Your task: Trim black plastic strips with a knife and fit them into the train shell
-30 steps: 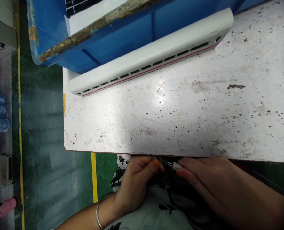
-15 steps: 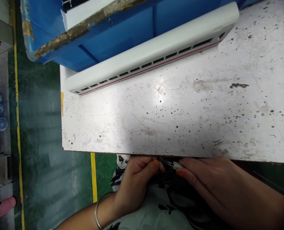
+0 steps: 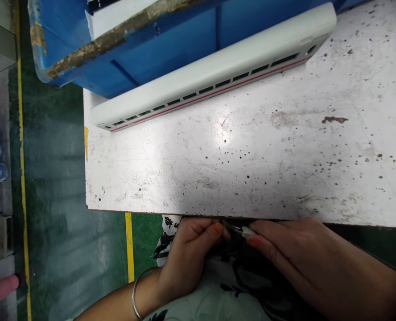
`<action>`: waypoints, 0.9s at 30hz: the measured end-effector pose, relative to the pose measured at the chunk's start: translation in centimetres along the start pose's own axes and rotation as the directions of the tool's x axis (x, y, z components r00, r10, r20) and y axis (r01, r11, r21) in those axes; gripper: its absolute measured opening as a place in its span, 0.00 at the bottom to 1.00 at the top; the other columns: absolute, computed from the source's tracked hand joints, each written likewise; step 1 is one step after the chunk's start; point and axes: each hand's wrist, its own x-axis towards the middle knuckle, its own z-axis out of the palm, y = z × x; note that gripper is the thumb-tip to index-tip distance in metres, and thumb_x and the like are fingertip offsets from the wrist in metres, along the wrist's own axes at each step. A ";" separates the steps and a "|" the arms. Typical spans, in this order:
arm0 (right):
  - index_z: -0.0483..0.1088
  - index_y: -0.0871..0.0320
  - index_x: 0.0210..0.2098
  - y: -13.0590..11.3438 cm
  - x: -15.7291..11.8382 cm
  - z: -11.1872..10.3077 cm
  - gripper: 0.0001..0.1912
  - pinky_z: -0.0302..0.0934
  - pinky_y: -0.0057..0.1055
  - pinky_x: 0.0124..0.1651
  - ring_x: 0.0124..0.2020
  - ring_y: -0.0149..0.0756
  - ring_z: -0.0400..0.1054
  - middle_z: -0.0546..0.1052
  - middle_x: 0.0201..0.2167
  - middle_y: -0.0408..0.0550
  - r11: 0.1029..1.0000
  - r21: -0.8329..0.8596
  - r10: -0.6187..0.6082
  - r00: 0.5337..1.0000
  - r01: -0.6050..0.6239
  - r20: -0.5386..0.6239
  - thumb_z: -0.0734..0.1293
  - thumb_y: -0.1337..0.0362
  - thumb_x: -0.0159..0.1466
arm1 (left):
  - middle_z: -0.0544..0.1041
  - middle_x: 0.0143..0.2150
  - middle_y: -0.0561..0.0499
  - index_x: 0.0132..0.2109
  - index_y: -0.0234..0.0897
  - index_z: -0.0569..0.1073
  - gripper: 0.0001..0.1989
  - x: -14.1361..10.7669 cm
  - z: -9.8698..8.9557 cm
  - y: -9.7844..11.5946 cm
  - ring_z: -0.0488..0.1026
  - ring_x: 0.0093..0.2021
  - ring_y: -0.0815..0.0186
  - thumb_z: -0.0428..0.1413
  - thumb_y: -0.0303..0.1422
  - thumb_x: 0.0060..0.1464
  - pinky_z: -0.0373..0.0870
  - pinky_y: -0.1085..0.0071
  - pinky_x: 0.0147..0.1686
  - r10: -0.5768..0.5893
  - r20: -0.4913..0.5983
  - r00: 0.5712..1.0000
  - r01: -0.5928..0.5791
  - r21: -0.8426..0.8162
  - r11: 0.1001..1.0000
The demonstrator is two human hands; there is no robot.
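At the table's front edge, low in the view, my two hands work close together above my lap. My left hand [image 3: 193, 254] is closed, thumb pressed to the fingers on a small dark piece [image 3: 222, 222], mostly hidden. My right hand [image 3: 288, 249] pinches a small tool with a pale handle [image 3: 248, 231] and a thin metal tip. That tip points left and meets or nearly meets the left fingertips. Beyond them, a long white model train coach body [image 3: 214, 67] with dark windows and a red stripe lies slanted on the table.
A scuffed, speckled white table [image 3: 184, 165] spans the view. Behind the coach body stands a blue plastic crate [image 3: 171, 53] with worn brown tape on its rim. Green floor with yellow lines [image 3: 129, 245] lies left, and another person's pink sleeve or sock [image 3: 6, 289] shows lower left.
My hands keep almost the same pose, with only a slight shift of the tool and fingertips. The whole view has moved very slightly.
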 end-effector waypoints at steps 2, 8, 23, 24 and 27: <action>0.67 0.49 0.28 -0.1 0.1 0.0 0.29 0.56 0.37 0.22 0.18 0.41 0.64 0.70 0.19 0.43 1.000 -0.022 -0.022 0.999 0.021 -0.031 0.46 0.47 0.76 | 0.65 0.23 0.54 0.27 0.32 0.76 0.17 -0.1 0.0 0.0 0.56 0.27 0.71 0.61 0.41 0.58 0.54 0.72 0.29 -0.004 -0.001 1.000 0.004 -0.001 1.000; 0.65 0.50 0.27 -0.2 0.2 0.0 0.27 0.54 0.37 0.22 0.18 0.41 0.64 0.71 0.19 0.43 0.991 -0.089 -0.101 0.993 0.095 -0.068 0.48 0.52 0.77 | 0.64 0.23 0.54 0.27 0.32 0.76 0.17 0.0 0.0 0.1 0.55 0.26 0.71 0.61 0.41 0.58 0.53 0.72 0.29 -0.001 -0.003 1.000 0.001 -0.002 1.000; 0.67 0.50 0.30 -0.2 -0.2 -0.3 0.27 0.55 0.35 0.24 0.20 0.39 0.65 0.71 0.21 0.43 0.999 -0.021 -0.037 0.999 0.037 0.004 0.47 0.49 0.77 | 0.67 0.24 0.53 0.28 0.32 0.77 0.16 -0.1 0.1 0.0 0.57 0.27 0.71 0.61 0.40 0.58 0.55 0.73 0.29 -0.005 -0.009 1.000 0.005 -0.020 1.000; 0.67 0.50 0.30 -0.2 -0.2 -0.3 0.28 0.55 0.35 0.23 0.21 0.40 0.65 0.71 0.21 0.43 0.999 -0.032 -0.031 0.999 0.031 -0.007 0.47 0.49 0.77 | 0.67 0.24 0.53 0.28 0.32 0.77 0.16 -0.1 0.1 0.0 0.57 0.27 0.71 0.61 0.40 0.58 0.55 0.73 0.29 -0.003 -0.011 1.000 0.003 -0.020 1.000; 0.66 0.49 0.29 -0.1 0.0 -0.2 0.28 0.55 0.36 0.22 0.20 0.41 0.66 0.70 0.20 0.44 0.997 -0.069 -0.041 0.999 0.038 -0.033 0.46 0.49 0.76 | 0.66 0.24 0.53 0.28 0.32 0.77 0.17 0.0 0.1 0.0 0.56 0.27 0.71 0.62 0.41 0.57 0.54 0.73 0.29 -0.006 -0.017 1.000 0.006 -0.017 1.000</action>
